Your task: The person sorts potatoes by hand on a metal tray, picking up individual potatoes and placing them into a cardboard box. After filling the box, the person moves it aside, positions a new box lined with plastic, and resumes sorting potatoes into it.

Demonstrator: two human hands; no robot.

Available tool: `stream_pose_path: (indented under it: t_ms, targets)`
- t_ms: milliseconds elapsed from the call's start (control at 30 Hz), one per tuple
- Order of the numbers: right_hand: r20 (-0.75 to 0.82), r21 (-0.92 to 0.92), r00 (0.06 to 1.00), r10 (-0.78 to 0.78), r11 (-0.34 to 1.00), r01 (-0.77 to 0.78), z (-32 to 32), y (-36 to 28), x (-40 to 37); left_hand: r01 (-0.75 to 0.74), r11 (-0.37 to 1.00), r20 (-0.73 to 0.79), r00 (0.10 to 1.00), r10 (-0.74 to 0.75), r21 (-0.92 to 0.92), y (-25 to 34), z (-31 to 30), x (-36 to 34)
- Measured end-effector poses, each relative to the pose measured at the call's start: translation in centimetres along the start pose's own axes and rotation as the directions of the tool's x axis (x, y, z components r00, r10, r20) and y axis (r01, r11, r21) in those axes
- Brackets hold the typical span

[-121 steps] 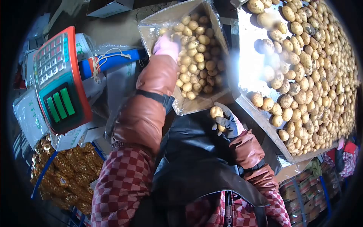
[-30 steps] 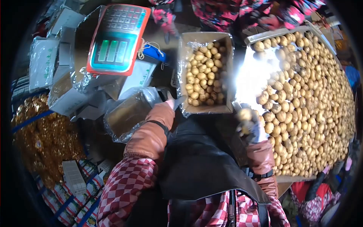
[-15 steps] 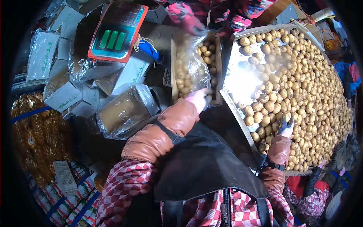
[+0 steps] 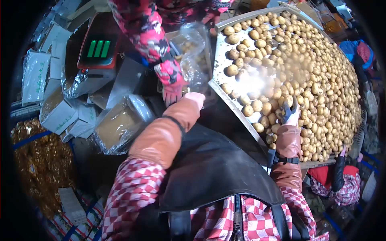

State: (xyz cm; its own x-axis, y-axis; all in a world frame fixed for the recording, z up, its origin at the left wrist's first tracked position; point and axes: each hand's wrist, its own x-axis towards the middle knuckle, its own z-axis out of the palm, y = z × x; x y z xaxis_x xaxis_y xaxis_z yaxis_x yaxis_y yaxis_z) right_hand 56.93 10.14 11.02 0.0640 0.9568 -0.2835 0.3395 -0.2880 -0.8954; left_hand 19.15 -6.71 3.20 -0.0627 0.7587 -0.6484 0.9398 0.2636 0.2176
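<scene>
My right hand [image 4: 290, 114], in a glove with dark fingers, is over the near left part of a tray [image 4: 237, 108] heaped with potatoes [image 4: 321, 94]. Its fingers curl around a potato [image 4: 286, 100]. My left hand [image 4: 195, 99] is at the near end of a box [image 4: 208, 54] of potatoes lined with clear plastic film [image 4: 195, 72]; its fingers are mostly hidden. Close beside it is a co-worker's gloved hand [image 4: 173, 93], reaching down over the box's left side. The co-worker's other hand [image 4: 211, 18] is near the box's far end.
A scale [image 4: 97, 50] with a lit green display stands on the left among white cartons [image 4: 38, 74]. A film-lined open box [image 4: 118, 126] lies nearer me. Brown sacks [image 4: 40, 160] are stacked at far left. Another person's sleeve [image 4: 338, 172] shows at right, by the tray's near edge.
The co-worker's arm has come in over the box from the far side. My left hand has drawn slightly left, and my right hand has shifted up-left across the potatoes. The view has turned somewhat.
</scene>
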Motion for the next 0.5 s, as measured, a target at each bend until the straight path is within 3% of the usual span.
stream_pose_path:
  t_ms: [33, 67, 100, 133, 167, 200, 233, 267, 300, 333, 367, 400, 467, 500]
  targets:
    - [0.039, 0.166, 0.996, 0.084, 0.982, -0.089, 0.8, -3.1, -2.4, 0.085, 0.985, -0.075, 0.992, -0.098, -0.152, 0.1, -1.6, -2.0]
    - [0.158, 0.098, 0.987, -0.034, 0.995, 0.019, -0.5, -0.4, -1.2, 0.145, 0.942, -0.130, 0.973, -0.192, -0.302, 0.3, -3.4, -4.3]
    - [0.213, 0.279, 0.976, -0.036, 0.960, -0.025, -0.8, 2.4, -0.2, 0.247, 0.887, -0.060, 0.954, -0.293, -0.389, 0.1, -5.5, -5.9]
    - [0.249, 0.444, 0.967, -0.053, 0.893, -0.066, -1.8, 3.9, 0.5, 0.112, 0.480, -0.184, 0.829, -0.528, -0.870, -3.6, 0.5, -2.0]
    - [0.204, 0.294, 0.964, -0.173, 0.950, 0.108, -1.9, 2.7, -0.8, -0.181, -0.021, -0.142, 0.831, -0.538, -0.983, -5.2, -0.9, -3.1]
    - [0.189, 0.127, 0.939, -0.287, 0.955, 0.267, -1.4, 1.3, -1.6, -0.387, -0.524, -0.073, 0.849, -0.523, -0.759, -5.2, -3.4, -4.6]
    - [0.238, 0.444, 0.956, -0.170, 0.894, 0.049, -1.5, 2.8, -0.2, -0.599, -0.259, -0.330, 0.693, -0.641, -0.758, -3.6, -5.6, -6.1]
    - [0.328, 0.699, 0.940, -0.094, 0.694, -0.174, -1.3, 4.2, 0.5, -0.755, 0.032, -0.573, 0.469, -0.673, -0.655, -2.4, -6.8, -7.4]
    - [0.415, 0.788, 0.910, 0.012, 0.495, -0.366, -1.3, 2.1, -0.6, -0.741, 0.156, -0.613, 0.396, -0.684, -0.653, -2.6, -6.7, -7.8]
    - [0.372, 0.800, 0.911, 0.177, 0.437, -0.412, -1.3, -0.8, -2.3, -0.715, 0.279, -0.652, 0.317, -0.688, -0.641, -3.4, -6.3, -8.2]
    - [0.415, 0.817, 0.896, 0.159, 0.367, -0.444, -1.5, -0.3, -2.1, -0.679, 0.378, -0.741, 0.378, -0.556, -0.630, -4.0, -5.3, -9.0]
    - [0.458, 0.827, 0.878, 0.136, 0.298, -0.477, -1.7, 0.1, -1.8, -0.678, 0.218, -0.654, 0.491, -0.576, -0.702, -2.8, -5.8, -10.6]
    - [0.438, 0.840, 0.882, 0.173, 0.270, -0.470, -1.9, -0.8, -2.3, -0.556, -0.133, -0.448, 0.770, -0.454, -0.821, -4.5, -3.0, -11.2]
    - [0.440, 0.832, 0.885, 0.152, 0.303, -0.465, -1.9, -0.3, -2.0, -0.405, -0.177, -0.299, 0.850, -0.433, -0.897, -6.3, -0.8, -10.6]
